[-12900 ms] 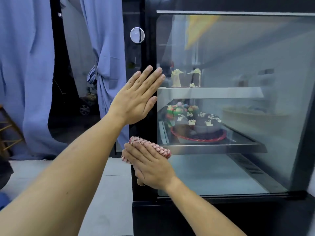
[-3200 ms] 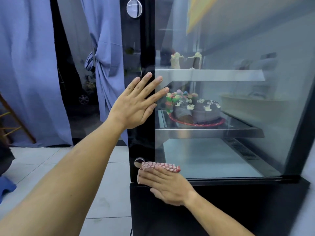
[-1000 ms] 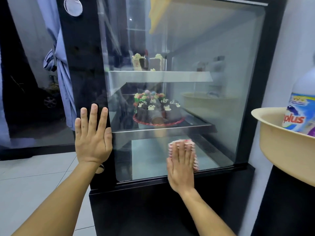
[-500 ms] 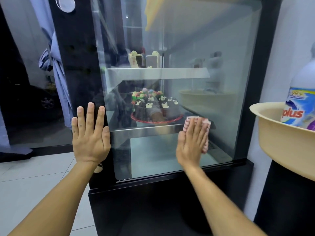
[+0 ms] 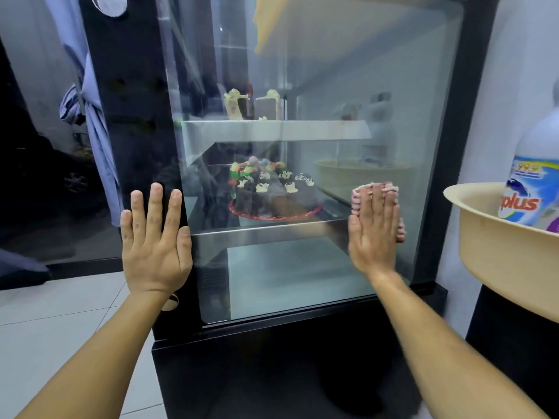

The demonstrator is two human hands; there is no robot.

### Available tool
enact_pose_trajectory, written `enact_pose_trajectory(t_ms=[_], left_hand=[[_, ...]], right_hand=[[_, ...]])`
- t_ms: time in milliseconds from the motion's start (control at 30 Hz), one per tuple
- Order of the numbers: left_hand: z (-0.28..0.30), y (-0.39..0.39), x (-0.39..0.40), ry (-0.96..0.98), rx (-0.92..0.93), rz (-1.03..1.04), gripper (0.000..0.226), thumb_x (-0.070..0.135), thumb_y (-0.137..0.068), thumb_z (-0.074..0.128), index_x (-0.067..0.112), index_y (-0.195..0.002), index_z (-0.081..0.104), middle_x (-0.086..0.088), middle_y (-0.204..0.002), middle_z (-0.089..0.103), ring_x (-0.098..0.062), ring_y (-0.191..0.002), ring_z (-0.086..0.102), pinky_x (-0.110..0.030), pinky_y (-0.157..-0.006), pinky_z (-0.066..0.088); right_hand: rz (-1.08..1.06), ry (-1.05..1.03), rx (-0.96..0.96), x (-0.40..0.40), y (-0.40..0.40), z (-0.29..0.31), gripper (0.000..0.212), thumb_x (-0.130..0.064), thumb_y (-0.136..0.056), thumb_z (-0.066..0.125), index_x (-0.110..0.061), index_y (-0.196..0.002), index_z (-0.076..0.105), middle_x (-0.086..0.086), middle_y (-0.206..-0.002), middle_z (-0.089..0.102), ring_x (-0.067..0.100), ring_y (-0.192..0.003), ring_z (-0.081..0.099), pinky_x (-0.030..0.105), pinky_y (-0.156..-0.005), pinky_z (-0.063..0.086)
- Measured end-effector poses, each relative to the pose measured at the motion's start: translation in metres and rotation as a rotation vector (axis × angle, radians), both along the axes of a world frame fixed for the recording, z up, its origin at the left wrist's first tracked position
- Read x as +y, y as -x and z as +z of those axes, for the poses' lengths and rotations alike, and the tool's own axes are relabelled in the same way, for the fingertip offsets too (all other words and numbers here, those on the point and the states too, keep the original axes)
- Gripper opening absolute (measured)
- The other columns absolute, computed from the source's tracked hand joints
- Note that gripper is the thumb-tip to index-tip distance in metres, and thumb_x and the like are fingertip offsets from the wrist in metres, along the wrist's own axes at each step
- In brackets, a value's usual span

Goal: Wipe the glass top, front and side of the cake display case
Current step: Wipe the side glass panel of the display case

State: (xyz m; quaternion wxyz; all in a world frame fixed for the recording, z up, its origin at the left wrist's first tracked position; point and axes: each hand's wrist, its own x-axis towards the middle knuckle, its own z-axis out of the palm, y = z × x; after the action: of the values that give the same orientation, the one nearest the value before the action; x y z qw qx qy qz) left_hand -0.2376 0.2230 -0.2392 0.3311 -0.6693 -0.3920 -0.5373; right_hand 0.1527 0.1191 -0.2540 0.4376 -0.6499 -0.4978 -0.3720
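Fingers straight, your right hand (image 5: pixel 372 234) is pressing a pink-and-white woven cloth (image 5: pixel 357 197) flat against the front glass pane (image 5: pixel 302 71) of the black-framed cake display case (image 5: pixel 127 116), near its right edge. Your left hand (image 5: pixel 155 246) is lying flat, fingers spread, holding nothing, on the case's black left frame. Behind the glass, a chocolate cake with coloured decorations (image 5: pixel 272 192) is sitting on the middle shelf. To the right, a beige plastic basin (image 5: pixel 496 255) is holding a white detergent bottle (image 5: pixel 535 182).
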Motion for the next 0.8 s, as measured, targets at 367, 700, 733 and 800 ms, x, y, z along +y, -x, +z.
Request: enact_pose_trajectory(t_ms=[367,700,733,800], left_hand=[[-0.001,0.000,0.001,-0.017,-0.010,-0.008,0.061,0.036,-0.109,0.026,0.021,-0.167,0.018,-0.005,-0.175,0.006,-0.027,-0.162,-0.003,-0.045,-0.131,-0.003],[-0.001,-0.002,0.000,-0.009,-0.015,0.006,0.061,0.036,-0.109,0.025,0.020,-0.167,0.017,-0.008,-0.174,0.007,-0.026,-0.162,-0.007,-0.044,-0.130,-0.005],[-0.002,-0.002,-0.001,-0.007,-0.019,0.006,0.061,0.036,-0.109,0.026,0.020,-0.167,0.017,-0.008,-0.174,0.008,-0.026,-0.162,-0.006,-0.044,-0.130,-0.005],[-0.001,-0.003,-0.002,-0.022,-0.014,-0.007,0.061,0.036,-0.109,0.026,0.020,-0.167,0.018,-0.007,-0.175,0.007,-0.026,-0.162,-0.006,-0.044,-0.130,-0.005]], right_hand=[[-0.009,-0.187,0.640,0.010,0.064,-0.008,0.067,-0.043,-0.107,0.020,-0.011,-0.165,0.014,0.010,-0.174,0.006,0.022,-0.158,-0.011,0.041,-0.128,-0.006],[-0.015,-0.374,1.399,-0.029,-0.015,-0.017,0.072,-0.052,-0.104,0.014,-0.014,-0.165,0.019,0.007,-0.174,0.010,0.027,-0.160,0.004,0.039,-0.126,-0.002],[-0.003,-0.426,1.525,-0.022,0.005,-0.018,0.076,-0.057,-0.101,0.018,-0.017,-0.166,0.018,0.005,-0.174,0.008,0.028,-0.161,0.002,0.042,-0.128,-0.003],[0.018,-0.463,1.615,-0.006,0.044,0.008,0.078,-0.061,-0.101,0.022,-0.020,-0.167,0.014,0.003,-0.174,0.005,0.029,-0.161,-0.002,0.046,-0.128,-0.005]])
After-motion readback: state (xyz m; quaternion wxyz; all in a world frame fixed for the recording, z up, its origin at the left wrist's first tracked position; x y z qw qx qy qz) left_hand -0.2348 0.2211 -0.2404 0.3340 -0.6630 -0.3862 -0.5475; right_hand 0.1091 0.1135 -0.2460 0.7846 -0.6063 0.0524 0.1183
